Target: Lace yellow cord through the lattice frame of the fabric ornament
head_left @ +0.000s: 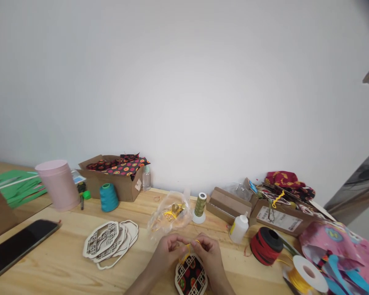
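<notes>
Ornament (pixel 191 277) overlies wooden table (pixel 64 250); pale wall (pixel 184 98) behind.

Your cord (pixel 188 249): bright yellow. Your fretwork ornament (pixel 191 275): pale wood lattice over black fabric (pixel 190 279), red and green rounded motifs. You have stacked fretwork panels (pixel 92 246) in pale wood, geometric lattice pattern; thread cone (pixel 109 198), solid teal; upright thread spool (pixel 200 205), olive green; canister (pixel 58 187), pale pink; squeeze bottle (pixel 240 228), white. Your thick roll (pixel 262 249): red, black top. Your flanged reel (pixel 318 275): white, wound yellow. Your boxed cloth (pixel 127 168): black, magenta and orange dots.
</notes>
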`<state>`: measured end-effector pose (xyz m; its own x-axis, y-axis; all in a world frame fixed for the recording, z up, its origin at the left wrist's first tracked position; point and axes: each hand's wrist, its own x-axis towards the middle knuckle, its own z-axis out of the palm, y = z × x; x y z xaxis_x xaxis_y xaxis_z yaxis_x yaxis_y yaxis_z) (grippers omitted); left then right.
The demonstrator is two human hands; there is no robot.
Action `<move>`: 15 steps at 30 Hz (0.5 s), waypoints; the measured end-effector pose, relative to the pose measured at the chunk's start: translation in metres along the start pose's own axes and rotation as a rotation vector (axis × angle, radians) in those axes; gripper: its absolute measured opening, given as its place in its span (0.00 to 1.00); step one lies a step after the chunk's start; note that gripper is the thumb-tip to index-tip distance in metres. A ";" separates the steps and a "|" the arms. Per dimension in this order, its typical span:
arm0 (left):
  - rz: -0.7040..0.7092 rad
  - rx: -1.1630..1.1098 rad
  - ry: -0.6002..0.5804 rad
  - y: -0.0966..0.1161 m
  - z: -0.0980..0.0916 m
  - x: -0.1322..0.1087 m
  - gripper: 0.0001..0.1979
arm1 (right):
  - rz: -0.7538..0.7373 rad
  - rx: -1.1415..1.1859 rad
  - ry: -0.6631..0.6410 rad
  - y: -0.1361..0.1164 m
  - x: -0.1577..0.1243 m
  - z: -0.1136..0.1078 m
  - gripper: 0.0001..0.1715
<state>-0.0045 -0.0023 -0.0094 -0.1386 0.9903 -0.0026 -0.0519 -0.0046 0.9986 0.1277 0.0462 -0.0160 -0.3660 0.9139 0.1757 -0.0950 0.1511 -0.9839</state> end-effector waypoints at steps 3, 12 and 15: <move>-0.012 -0.003 -0.003 -0.001 0.000 0.002 0.12 | 0.002 -0.014 0.004 0.000 0.000 0.000 0.12; -0.040 -0.022 0.002 -0.003 0.000 0.005 0.10 | -0.032 -0.033 0.040 0.000 -0.002 -0.001 0.12; -0.049 -0.030 -0.013 -0.002 -0.001 0.005 0.09 | -0.035 -0.026 0.051 0.001 -0.002 -0.001 0.12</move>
<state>-0.0055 0.0021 -0.0111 -0.1226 0.9912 -0.0503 -0.0877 0.0397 0.9954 0.1292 0.0451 -0.0173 -0.3153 0.9257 0.2090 -0.0828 0.1926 -0.9778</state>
